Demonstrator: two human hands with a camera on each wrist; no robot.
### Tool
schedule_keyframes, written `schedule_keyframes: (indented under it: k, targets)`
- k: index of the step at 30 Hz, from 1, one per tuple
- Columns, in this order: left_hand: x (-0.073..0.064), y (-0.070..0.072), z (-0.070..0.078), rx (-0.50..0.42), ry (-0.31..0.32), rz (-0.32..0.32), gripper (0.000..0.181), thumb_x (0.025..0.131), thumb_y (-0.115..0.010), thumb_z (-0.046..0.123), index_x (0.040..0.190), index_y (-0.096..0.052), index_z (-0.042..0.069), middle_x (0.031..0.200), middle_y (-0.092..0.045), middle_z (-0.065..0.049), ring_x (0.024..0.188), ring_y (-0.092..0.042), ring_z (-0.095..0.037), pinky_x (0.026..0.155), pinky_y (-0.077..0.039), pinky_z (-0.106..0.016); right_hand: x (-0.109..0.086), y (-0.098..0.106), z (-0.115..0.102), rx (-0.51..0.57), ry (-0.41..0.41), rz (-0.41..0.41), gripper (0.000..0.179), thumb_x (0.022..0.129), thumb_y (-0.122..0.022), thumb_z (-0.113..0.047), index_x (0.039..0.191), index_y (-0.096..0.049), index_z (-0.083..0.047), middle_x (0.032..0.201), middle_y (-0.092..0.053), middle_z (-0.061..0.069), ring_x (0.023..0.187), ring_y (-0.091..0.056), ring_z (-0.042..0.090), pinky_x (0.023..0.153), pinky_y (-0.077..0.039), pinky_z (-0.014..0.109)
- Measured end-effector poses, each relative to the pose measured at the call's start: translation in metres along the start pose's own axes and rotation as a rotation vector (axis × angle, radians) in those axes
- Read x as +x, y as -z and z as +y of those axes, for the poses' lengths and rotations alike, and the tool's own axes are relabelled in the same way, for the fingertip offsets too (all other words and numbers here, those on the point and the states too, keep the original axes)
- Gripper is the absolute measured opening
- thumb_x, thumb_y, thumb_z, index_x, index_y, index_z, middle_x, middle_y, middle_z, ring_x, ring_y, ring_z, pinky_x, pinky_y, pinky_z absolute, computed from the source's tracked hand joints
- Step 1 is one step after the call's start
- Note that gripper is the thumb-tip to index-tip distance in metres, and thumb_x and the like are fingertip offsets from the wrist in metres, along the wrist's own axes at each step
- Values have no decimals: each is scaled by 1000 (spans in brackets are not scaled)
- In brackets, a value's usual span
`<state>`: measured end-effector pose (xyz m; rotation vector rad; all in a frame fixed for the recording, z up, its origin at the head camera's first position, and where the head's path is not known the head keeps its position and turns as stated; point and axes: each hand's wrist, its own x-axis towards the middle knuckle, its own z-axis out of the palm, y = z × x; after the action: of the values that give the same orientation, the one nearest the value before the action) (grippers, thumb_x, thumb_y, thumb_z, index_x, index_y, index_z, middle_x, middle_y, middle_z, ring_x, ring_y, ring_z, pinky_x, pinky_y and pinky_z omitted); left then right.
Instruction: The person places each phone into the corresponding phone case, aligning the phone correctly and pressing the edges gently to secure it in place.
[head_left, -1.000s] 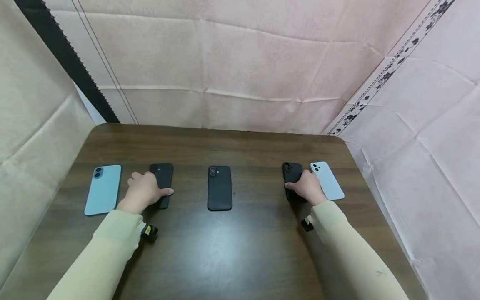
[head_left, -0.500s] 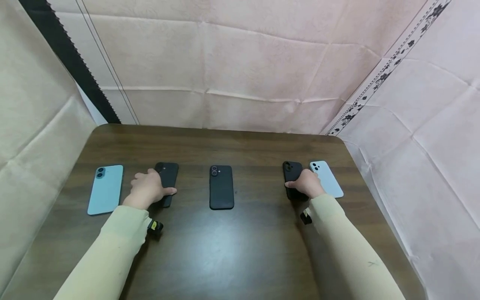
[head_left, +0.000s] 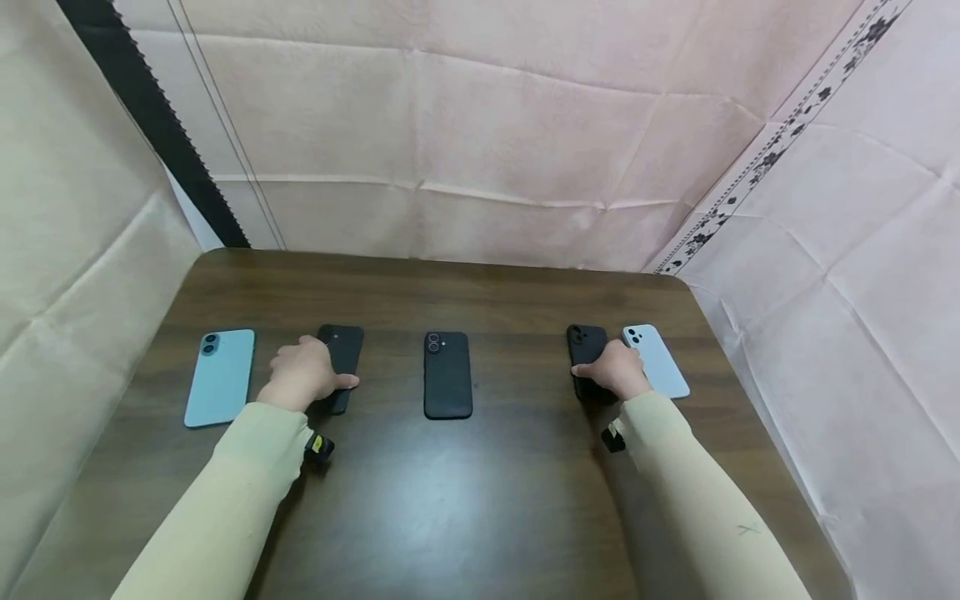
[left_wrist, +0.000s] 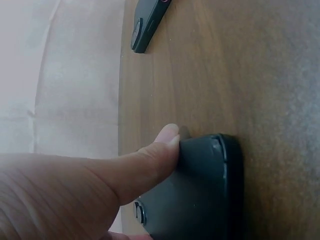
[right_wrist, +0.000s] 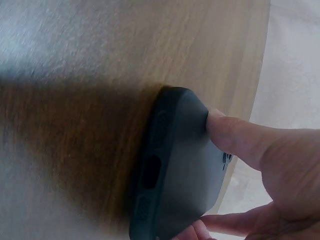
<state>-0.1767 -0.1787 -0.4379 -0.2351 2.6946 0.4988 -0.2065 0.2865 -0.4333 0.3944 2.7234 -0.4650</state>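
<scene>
In the head view, five phones lie camera side up in a row, apart from the held ones' covered parts. My left hand [head_left: 306, 372] holds a black phone [head_left: 348, 346] by its sides. In the left wrist view, the thumb presses its long edge near a dark phone body [left_wrist: 200, 185]. At the right, my right hand [head_left: 618, 371] grips another black phone [head_left: 587, 340] across its width. The right wrist view shows that phone's port end [right_wrist: 152, 172], with thumb and fingers on opposite sides. Between the hands lies a third black phone [head_left: 447, 379], untouched.
A light blue phone [head_left: 221, 379] lies left of my left hand. Close beside my right hand is a pale blue phone [head_left: 660, 362]. The brown wooden table [head_left: 450, 525] has rounded far corners, with pale cloth [head_left: 510, 142] hanging behind and at both sides.
My left hand and its black phone have shifted slightly right, nearer the middle phone. The head view has also drifted a little. My right hand stays on its phone, about where it was.
</scene>
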Motion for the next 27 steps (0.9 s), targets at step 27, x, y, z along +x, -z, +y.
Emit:
schedule_keyframes:
  k: [27]
  targets:
    - [-1,-4,-6,-80,-25,73,108,77,-72,61,126,-30,-25,109,-42,-38,90,-44,-43,72,-47,-52,5,6,8,168,24,-41,98,86,-71,-38,145,-13,15,137,-31,40,123,-40,48,98,-39,57]
